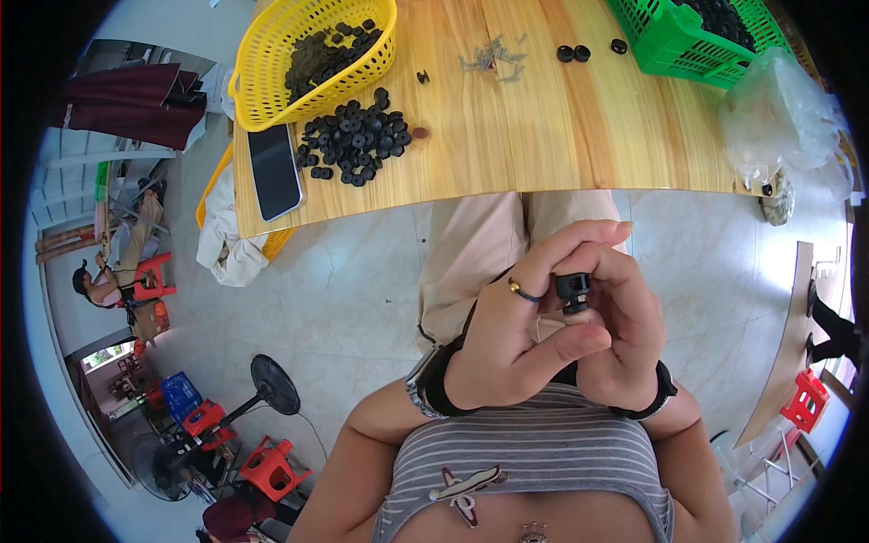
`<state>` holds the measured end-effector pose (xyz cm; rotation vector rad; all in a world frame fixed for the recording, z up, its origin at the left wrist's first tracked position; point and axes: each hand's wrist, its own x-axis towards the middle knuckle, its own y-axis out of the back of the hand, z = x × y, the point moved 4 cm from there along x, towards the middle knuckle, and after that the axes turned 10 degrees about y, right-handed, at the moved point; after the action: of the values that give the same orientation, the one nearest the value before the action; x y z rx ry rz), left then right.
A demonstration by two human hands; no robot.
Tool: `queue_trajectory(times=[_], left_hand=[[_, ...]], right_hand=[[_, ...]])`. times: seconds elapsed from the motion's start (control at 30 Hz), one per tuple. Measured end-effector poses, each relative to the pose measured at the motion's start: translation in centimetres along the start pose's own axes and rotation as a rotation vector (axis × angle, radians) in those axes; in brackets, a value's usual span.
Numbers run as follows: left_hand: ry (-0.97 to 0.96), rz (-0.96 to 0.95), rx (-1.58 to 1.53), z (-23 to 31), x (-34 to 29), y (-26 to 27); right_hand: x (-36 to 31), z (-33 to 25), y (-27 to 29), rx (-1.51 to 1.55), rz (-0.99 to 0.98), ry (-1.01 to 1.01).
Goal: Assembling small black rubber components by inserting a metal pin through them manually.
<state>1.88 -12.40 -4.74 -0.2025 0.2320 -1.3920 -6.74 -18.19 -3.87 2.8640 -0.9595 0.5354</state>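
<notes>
In front of my chest, beyond the table's near edge, my left hand (507, 339) and my right hand (629, 317) are closed together around a small black plastic cord lock (572, 288). Its wide cap, with a hole in the side, sits above a narrower black stem. A curled finger presses on its top and a fingertip lies under its lower end. Which hand bears most of the grip is partly hidden by the overlapping fingers. On the wooden table (543, 136) lie a pile of black round parts (355, 140) and a scatter of thin metal springs (495, 61).
A yellow basket (312, 72) and a green crate (697, 45) hold black parts. Near them are a phone (275, 172), several loose black pieces (573, 54) and a clear plastic bag (783, 113). Fans (274, 385) and red stools (274, 466) stand at left; another person (104, 285) sits beyond.
</notes>
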Motion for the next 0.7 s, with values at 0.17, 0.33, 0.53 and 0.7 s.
queue_trajectory(times=[0.17, 0.33, 0.53, 0.7], left_hand=[[-0.048, 0.012, 0.162, 0.6, -0.2, 0.1], [0.035, 0.058, 0.175, 0.8, -0.4, -0.1], [0.035, 0.071, 0.292, 1.4, -0.1, -0.3], [0.036, 0.078, 0.336, 1.6, -0.2, 0.0]], right_hand=[[-0.4, 0.1, -0.3, -0.056, 0.031, 0.114], [-0.6, 0.5, -0.2, -0.095, 0.063, 0.134], [-1.0, 0.8, 0.2, -0.173, 0.101, 0.155], [-0.8, 0.6, -0.1, -0.144, 0.132, 0.18]])
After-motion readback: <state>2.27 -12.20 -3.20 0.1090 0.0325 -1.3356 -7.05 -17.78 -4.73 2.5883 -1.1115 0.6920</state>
